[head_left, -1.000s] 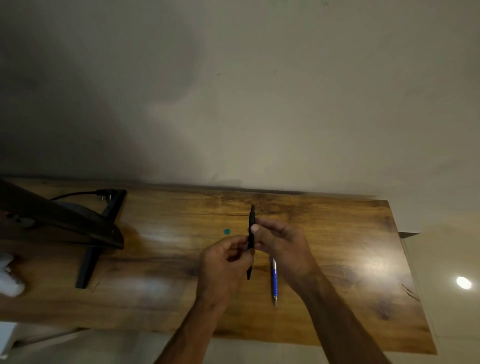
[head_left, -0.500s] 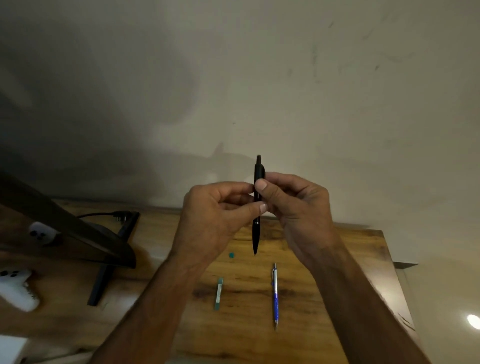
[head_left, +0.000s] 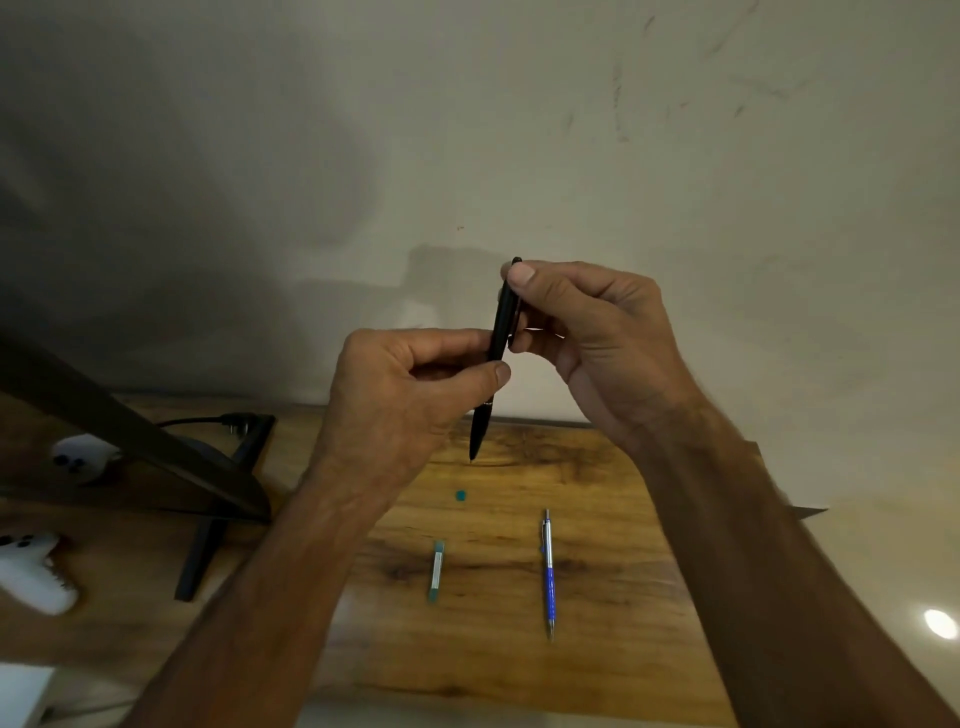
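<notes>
Watching the head cam from my end, I see both hands raised w/ a black pen (head_left: 503, 322) between them; the pen is nearly upright, tip down, top leaning a bit to the right, held in the air over the far edge of the wooden table (head_left: 613, 467) and not touching it; the left hand (head_left: 400, 400) pinches the mid-barrel btw thumb and forefinger, other fingers curled in; the right hand (head_left: 597, 343) grips the upper part, thumb tip pressed at the top end by the clip, fingers wrapped behind the barrel; the 2 hands sit just beside each other, approx. touching at the pen. On the table below, a blue pen (head_left: 548, 571) lies lengthwise, tip toward me; a small pale tube w/ teal ends (head_left: 436, 570) lies left of it, apart and roughly parallel; a tiny teal bit (head_left: 460, 495) sits farther back, near the black pen's tip in this view. At left a dark monitor stand (head_left: 205, 551) w/ a cable plug (head_left: 236, 418) behind it; a white controller (head_left: 31, 577) at the left edge, blurred.
</notes>
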